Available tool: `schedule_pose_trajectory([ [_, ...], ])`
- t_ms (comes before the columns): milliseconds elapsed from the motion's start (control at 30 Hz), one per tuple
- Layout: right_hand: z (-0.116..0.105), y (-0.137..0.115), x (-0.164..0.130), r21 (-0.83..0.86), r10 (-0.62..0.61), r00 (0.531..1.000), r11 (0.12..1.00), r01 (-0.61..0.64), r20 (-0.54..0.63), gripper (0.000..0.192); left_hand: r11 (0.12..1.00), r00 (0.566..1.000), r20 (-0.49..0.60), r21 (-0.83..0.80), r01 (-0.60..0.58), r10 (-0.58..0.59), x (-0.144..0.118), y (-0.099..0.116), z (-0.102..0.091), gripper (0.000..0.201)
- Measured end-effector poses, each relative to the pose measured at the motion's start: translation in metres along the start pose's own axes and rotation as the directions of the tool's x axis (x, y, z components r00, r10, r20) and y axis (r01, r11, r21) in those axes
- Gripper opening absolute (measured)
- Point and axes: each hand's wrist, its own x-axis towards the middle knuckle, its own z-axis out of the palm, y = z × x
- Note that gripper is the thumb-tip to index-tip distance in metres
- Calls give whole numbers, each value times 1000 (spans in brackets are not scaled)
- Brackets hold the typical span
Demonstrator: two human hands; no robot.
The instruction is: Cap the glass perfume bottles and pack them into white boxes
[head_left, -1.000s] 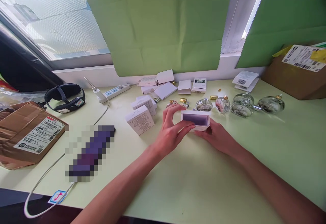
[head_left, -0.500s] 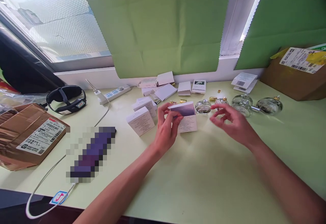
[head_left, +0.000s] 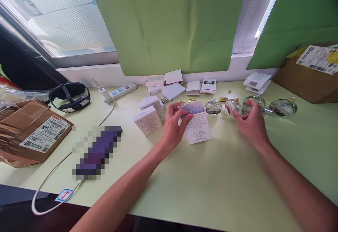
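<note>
White carton (head_left: 196,124) with fine print on its face is propped upright on the pale green desk (head_left: 211,182), top flap open and showing a purplish inside. Left hand (head_left: 173,130) has it pinched at the upper left corner, thumb on the front, fingers curled round the back, so a proper grip on the box. Right hand (head_left: 250,123) is off to the right, well apart from the carton, palm down with fingers loosely spread over a round glass perfume bottle (head_left: 232,106); can't tell if the fingertips actually touch it or the next bottle (head_left: 252,103) behind the hand.

More bottles sit in the same row: one (head_left: 213,107) just right of the carton's top, and a bigger one (head_left: 283,107) at the far right. Closed white boxes (head_left: 147,120) are stacked just left of the left hand, with more flat cartons (head_left: 173,91) back by the window ledge. Further left there's a power strip (head_left: 120,92), a black head strap (head_left: 69,96), and a taped brown parcel (head_left: 31,133) with a shipping label. Another cardboard box (head_left: 308,77) sits at the far right corner.
</note>
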Motion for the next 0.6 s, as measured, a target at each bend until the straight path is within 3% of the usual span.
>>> schedule_pose_trajectory([
  [367,9,11,5,-59,54,989,997,-47,136,72,998,1000,14,-59,15,-14,0,1,0,24],
  [467,11,15,7,-62,70,987,996,-61,148,71,993,991,122,-99,65,-53,1,1,0,25],
  [600,14,20,9,-54,76,988,996,-69,135,71,984,940,328,-111,137,-94,-1,1,3,30],
])
